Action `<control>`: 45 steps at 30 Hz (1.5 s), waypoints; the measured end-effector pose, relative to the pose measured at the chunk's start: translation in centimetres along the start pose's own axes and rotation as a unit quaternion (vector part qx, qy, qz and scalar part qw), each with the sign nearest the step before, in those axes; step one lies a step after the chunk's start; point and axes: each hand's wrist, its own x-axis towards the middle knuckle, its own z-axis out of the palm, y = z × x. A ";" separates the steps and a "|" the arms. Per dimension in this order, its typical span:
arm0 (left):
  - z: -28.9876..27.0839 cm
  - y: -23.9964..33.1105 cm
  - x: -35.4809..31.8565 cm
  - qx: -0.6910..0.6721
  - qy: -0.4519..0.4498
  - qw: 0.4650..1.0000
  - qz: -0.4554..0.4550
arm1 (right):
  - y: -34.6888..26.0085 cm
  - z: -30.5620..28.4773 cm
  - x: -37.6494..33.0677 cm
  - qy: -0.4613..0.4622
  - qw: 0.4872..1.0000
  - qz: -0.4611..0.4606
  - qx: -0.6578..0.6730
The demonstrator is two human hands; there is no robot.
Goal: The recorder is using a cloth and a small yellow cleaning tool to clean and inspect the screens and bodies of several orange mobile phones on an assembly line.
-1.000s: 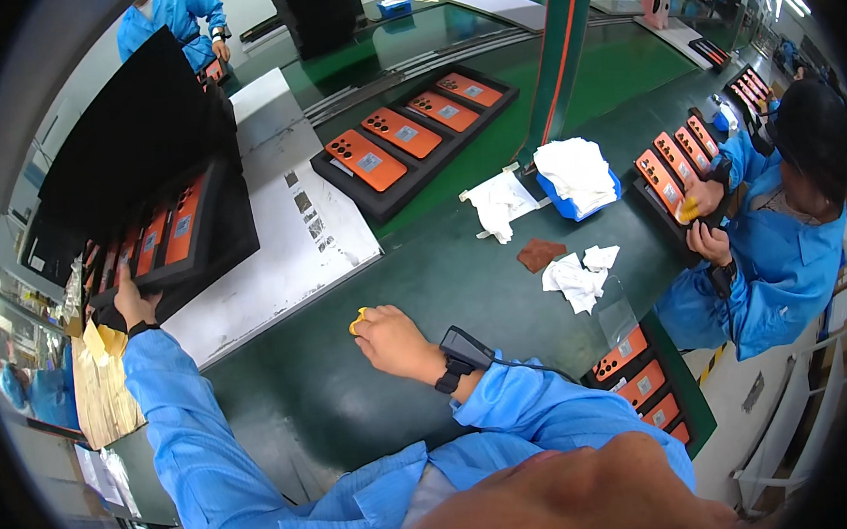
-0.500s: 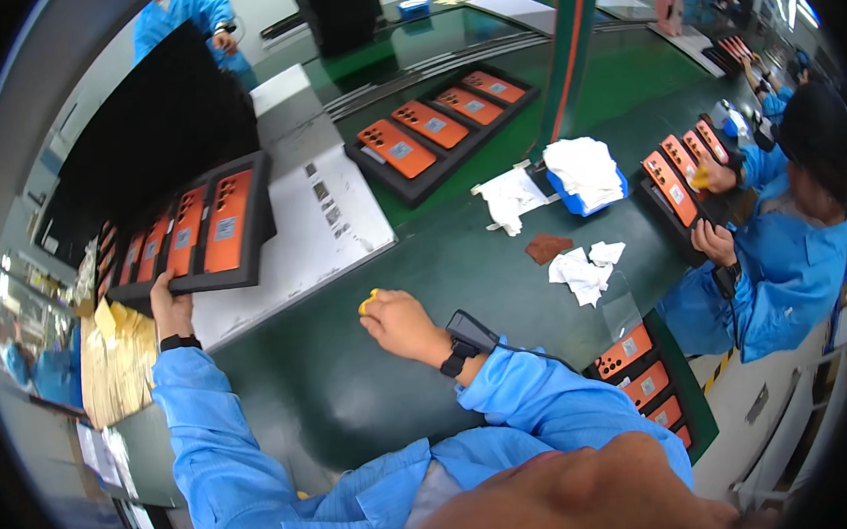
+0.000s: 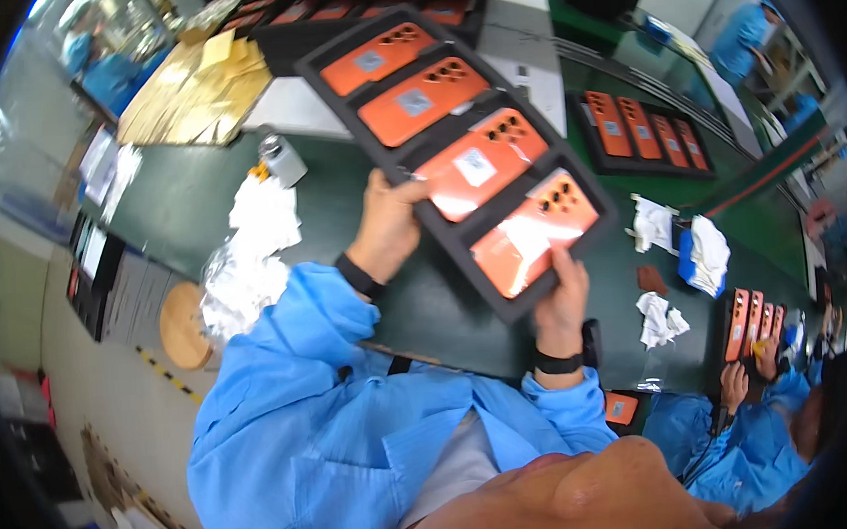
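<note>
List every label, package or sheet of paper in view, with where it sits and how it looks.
Stickers: small pale rectangles on the orange phone backs in the black tray held by the left hand and right hand.
Brown envelopes: flat heap, upper left on the bench.
White printed sheet: beyond the tray, top centre.
Paper sheets: pale, left edge of the bench.

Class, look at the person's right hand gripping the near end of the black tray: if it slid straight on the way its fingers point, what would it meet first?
Probably the nearest orange phone in the black tray: the right hand points up along it. Depth is uncertain.
</note>
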 end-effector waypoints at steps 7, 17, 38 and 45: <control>-0.3 -4.2 -8.5 -0.025 -0.017 0.984 -0.174 | -4.2 -7.2 -4.2 0.019 0.997 0.017 -0.073; -4.3 -7.1 -13.9 0.022 -0.107 0.919 -0.380 | -6.9 -11.9 -4.9 0.093 0.969 0.128 -0.192; 0.6 -10.0 -8.8 0.565 -0.321 0.723 0.232 | -0.9 -5.1 -5.2 0.004 0.514 -0.223 -0.828; 2.6 -12.4 -9.2 0.718 -0.295 0.583 0.241 | -1.3 -4.2 -4.9 -0.001 0.571 -0.173 -0.802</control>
